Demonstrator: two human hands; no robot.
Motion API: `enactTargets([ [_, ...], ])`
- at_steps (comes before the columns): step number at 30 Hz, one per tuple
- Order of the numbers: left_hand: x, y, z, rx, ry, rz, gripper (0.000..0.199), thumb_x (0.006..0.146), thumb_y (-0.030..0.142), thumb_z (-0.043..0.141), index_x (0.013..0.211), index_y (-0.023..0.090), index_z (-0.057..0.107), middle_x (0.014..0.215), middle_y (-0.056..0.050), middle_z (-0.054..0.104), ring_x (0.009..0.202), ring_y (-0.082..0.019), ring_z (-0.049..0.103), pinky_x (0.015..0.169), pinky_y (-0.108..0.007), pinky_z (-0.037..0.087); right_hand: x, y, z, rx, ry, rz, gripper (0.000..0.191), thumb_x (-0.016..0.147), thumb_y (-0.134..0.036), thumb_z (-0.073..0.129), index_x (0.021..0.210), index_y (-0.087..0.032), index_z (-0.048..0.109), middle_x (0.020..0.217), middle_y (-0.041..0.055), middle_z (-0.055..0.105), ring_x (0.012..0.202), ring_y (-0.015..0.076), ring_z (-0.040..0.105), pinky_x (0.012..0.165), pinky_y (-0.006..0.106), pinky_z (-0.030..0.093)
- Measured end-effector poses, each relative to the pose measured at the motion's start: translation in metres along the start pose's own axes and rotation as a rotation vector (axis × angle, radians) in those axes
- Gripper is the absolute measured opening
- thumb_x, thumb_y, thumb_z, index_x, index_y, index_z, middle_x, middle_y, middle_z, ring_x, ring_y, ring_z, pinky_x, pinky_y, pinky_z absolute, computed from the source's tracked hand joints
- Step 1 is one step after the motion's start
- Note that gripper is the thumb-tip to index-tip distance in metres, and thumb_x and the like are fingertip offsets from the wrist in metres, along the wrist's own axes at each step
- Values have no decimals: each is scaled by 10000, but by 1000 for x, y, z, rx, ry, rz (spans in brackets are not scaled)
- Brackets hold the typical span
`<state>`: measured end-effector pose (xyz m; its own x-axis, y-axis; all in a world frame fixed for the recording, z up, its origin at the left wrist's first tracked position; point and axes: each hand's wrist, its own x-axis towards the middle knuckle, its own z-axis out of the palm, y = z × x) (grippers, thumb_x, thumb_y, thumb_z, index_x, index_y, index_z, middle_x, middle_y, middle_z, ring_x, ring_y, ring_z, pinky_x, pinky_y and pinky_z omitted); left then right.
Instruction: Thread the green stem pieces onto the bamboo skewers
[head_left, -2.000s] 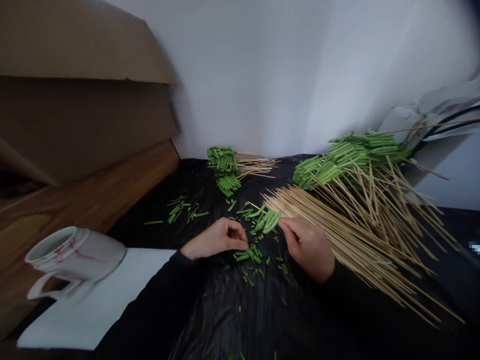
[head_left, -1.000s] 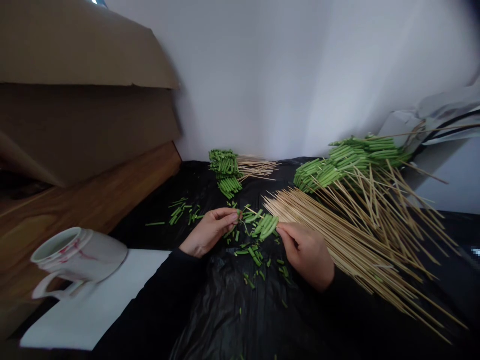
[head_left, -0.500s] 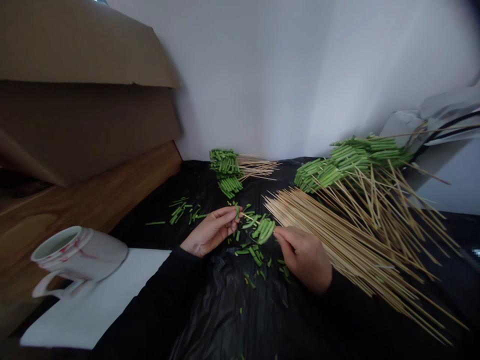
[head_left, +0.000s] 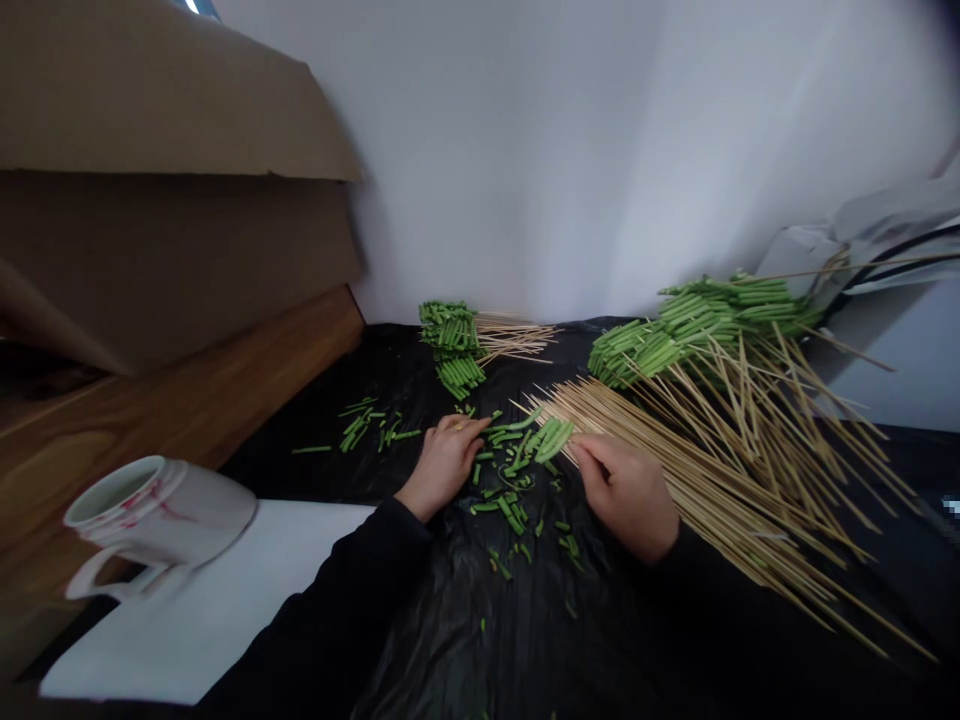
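My right hand [head_left: 630, 495] pinches a bamboo skewer close below a row of green bean pieces [head_left: 555, 440] threaded side by side on it. The skewer's pointed end sticks out toward the upper left. To the left, my left hand [head_left: 444, 462] rests low over the black plastic sheet, back of the hand up. Its index finger and thumb are apart and stretched toward the loose bean pieces [head_left: 511, 512]; the other fingertips are partly hidden. Cut pieces lie scattered between and below both hands.
Bare bamboo skewers [head_left: 720, 510] lie in a thick spread at right. Loaded bean skewers [head_left: 697, 325] are piled behind them, with a smaller stack [head_left: 454, 335] by the wall. At left are a white mug [head_left: 180, 510], white paper [head_left: 225, 610] and a cardboard box [head_left: 180, 260].
My left hand has left the skewer's tip and turned palm down over the loose bean pieces. My right hand has shifted slightly right and up with the loaded skewer.
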<state>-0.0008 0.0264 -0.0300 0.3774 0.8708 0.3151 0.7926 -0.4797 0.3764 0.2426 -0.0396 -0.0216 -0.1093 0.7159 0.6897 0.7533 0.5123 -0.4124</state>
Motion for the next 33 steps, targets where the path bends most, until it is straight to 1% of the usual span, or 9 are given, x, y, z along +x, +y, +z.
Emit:
enactTargets([
  [3, 1, 1, 2, 52, -5, 4, 304, 861, 219, 572, 1156, 234, 647, 1079, -70, 680, 1068, -256, 511, 861, -385, 391, -1, -3, 0, 15, -7, 6, 212, 916, -213, 450, 885, -191, 658, 869, 46, 702, 787, 160, 646, 718, 270, 458],
  [10, 1, 2, 2, -5, 20, -49, 210, 820, 225, 605, 995, 188, 714, 888, -74, 668, 900, -240, 551, 833, -363, 416, -1, -4, 0, 1, -30, 13, 240, 924, -220, 430, 873, -193, 663, 842, 46, 699, 765, 156, 642, 702, 267, 449],
  [16, 0, 1, -3, -99, 123, -100, 263, 846, 168, 520, 1049, 165, 688, 860, -63, 626, 785, -185, 588, 755, -299, 449, -1, -5, 0, 3, -21, 6, 227, 923, -220, 439, 877, -191, 660, 845, 43, 699, 757, 158, 640, 697, 272, 449],
  [18, 1, 0, -3, -98, 140, -94, 240, 844, 208, 550, 1032, 169, 693, 879, -67, 618, 796, -188, 586, 753, -300, 453, -1, -6, 0, 6, -21, 0, 233, 924, -214, 433, 877, -192, 660, 853, 44, 701, 758, 157, 641, 700, 273, 451],
  [20, 2, -2, 0, -68, 138, -75, 219, 849, 247, 567, 1006, 179, 703, 919, -77, 621, 864, -206, 581, 808, -324, 444, -2, -6, 1, 6, -21, -9, 238, 924, -211, 427, 878, -193, 659, 848, 42, 702, 750, 156, 639, 692, 273, 449],
  [23, 4, -4, 5, 2, 97, -45, 197, 840, 284, 599, 968, 191, 716, 961, -88, 639, 948, -240, 556, 882, -374, 407, -2, -7, 2, 2, -26, -15, 236, 923, -212, 421, 880, -194, 653, 837, 38, 699, 751, 159, 637, 691, 275, 447],
  [27, 4, -5, 6, 33, 50, -37, 106, 808, 264, 636, 839, 197, 712, 908, -75, 656, 907, -239, 550, 853, -374, 400, -2, -7, 2, -1, -38, -4, 230, 921, -223, 421, 864, -196, 642, 807, 31, 688, 732, 158, 629, 680, 277, 440],
  [31, 3, -2, 1, -28, 81, -57, 70, 800, 224, 630, 799, 200, 695, 870, -61, 671, 889, -234, 558, 845, -364, 399, -2, -6, 1, 11, -48, -5, 235, 923, -218, 417, 866, -189, 643, 808, 34, 683, 741, 155, 630, 685, 275, 438],
  [33, 3, 0, -3, -154, 137, -101, 79, 795, 224, 633, 826, 201, 702, 861, -56, 683, 882, -230, 569, 843, -355, 404, -3, -6, 1, 13, -44, -2, 230, 923, -217, 424, 871, -186, 646, 813, 36, 684, 747, 157, 632, 692, 275, 439],
])
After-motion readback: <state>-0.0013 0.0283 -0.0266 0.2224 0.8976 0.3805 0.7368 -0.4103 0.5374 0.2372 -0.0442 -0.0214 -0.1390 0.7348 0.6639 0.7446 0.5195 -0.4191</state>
